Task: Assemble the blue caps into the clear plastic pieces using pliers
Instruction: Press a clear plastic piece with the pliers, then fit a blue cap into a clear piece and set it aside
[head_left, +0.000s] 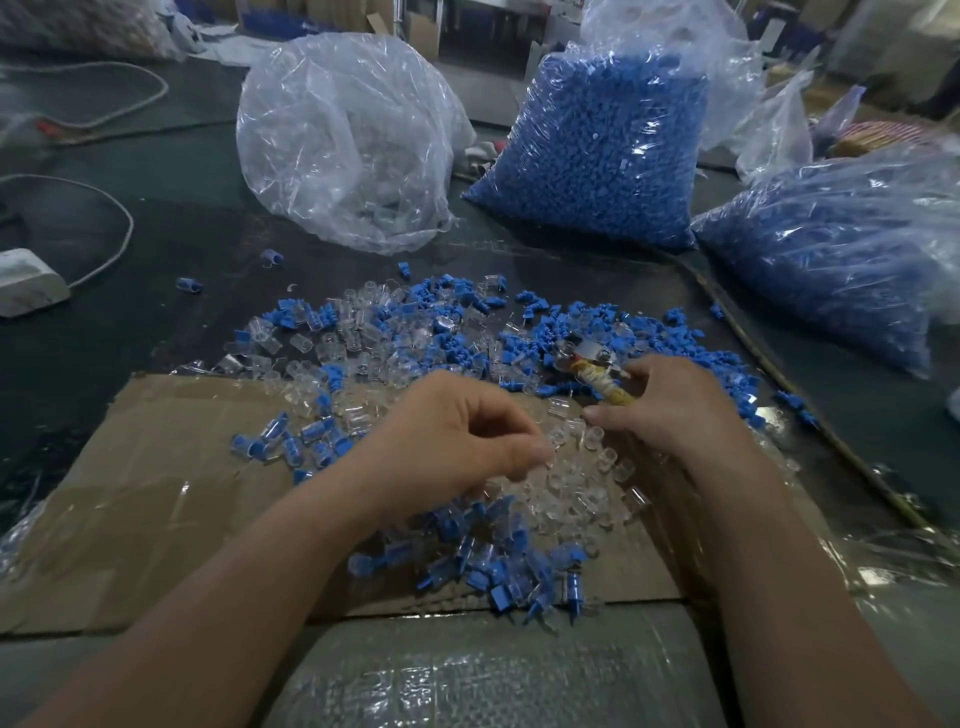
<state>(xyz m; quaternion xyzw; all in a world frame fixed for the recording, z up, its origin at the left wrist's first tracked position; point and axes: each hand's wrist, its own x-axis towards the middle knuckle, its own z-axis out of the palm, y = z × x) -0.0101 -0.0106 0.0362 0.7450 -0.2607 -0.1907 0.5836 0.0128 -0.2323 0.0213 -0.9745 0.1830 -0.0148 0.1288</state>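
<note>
cardboard (130, 519) left half bare; left hand (457, 431) fingertips pinching clear piece (551, 451); right hand (670, 405) curled round pliers (597, 370).

bare forearms, left hand (457, 426), right hand (675, 402), short plain nails

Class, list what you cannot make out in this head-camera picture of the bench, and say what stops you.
Head view: what the left hand pinches, if anything; its curled fingers hide the tips.
Head view: the pliers grip, covered by the right hand; what the jaws hold is too small to tell.
Head view: the crumpled clear bag contents, lost in glare.
Head view: the far-right blue-cap bag, cut off by the frame edge.
</note>
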